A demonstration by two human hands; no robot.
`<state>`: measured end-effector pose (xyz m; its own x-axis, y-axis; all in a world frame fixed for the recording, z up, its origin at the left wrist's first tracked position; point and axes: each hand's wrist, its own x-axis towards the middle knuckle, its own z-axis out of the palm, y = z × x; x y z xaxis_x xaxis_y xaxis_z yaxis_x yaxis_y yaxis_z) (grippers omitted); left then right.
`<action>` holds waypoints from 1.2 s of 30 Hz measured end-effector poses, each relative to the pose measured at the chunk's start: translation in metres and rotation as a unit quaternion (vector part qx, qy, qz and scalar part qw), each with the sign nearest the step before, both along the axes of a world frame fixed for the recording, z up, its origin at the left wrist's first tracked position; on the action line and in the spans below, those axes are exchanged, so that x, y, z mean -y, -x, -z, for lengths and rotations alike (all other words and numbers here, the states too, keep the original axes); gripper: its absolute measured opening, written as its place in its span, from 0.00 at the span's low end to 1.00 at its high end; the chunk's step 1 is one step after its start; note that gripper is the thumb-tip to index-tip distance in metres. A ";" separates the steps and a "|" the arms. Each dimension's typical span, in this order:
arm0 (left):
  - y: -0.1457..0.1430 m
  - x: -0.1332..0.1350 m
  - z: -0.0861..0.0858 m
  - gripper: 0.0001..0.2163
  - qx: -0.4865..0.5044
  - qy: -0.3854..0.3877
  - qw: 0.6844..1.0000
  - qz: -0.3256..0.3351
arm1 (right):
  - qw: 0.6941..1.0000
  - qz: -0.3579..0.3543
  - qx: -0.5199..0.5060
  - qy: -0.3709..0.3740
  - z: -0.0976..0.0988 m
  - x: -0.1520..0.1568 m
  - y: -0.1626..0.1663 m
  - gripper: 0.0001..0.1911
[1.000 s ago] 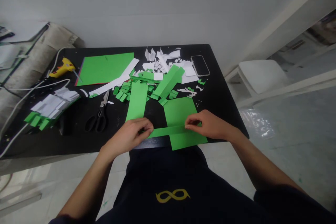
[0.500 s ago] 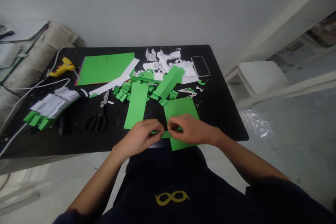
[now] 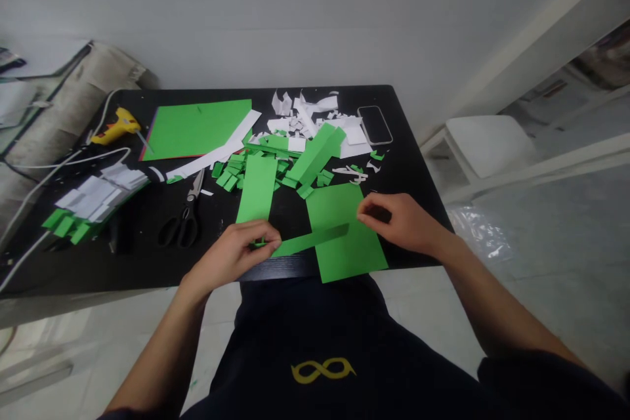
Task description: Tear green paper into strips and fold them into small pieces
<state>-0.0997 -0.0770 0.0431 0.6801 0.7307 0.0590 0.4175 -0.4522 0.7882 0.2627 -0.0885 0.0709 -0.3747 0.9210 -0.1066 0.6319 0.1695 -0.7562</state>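
My left hand [image 3: 246,246] is closed in a pinch on the left end of a narrow green paper strip [image 3: 305,241]. From there the strip stretches right, over the lower part of a green paper sheet [image 3: 339,213], its free end darker. My right hand [image 3: 398,220] hovers over the sheet's right side with thumb and finger closed together, apart from the strip's visible end. Whatever those fingers may hold is hidden. A wider green paper piece [image 3: 256,190] lies just beyond my left hand, partly behind it.
Black scissors [image 3: 184,220] lie left of my hands. A yellow glue gun [image 3: 118,126], a stack of folded paper pieces [image 3: 98,197] and a large green sheet [image 3: 197,128] are on the left. Green folded pieces [image 3: 236,174], white scraps [image 3: 305,118] and a phone [image 3: 375,125] lie farther back.
My hands have moved apart: the left one leftward with the strip, the right one rightward and slightly up. More of the green strip now shows between them.
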 end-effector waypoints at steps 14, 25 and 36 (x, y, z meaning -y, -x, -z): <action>-0.020 0.004 0.004 0.07 0.022 0.010 1.000 0.003 | 0.986 -0.164 0.005 -0.028 0.008 0.004 0.063 0.09; -0.013 -0.002 -0.008 0.06 0.002 -0.094 0.994 -0.048 | 0.989 -0.146 0.021 0.009 0.013 0.004 0.058 0.09; -0.048 0.007 -0.001 0.06 -0.033 -0.075 0.995 0.055 | 0.987 -0.159 -0.001 -0.006 0.019 0.006 0.067 0.07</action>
<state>-0.0518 -0.0838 0.0441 0.7614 0.6383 0.1134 0.4083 -0.6080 0.6809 0.1961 -0.0946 0.0516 -0.6458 0.7575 -0.0961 0.5440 0.3682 -0.7540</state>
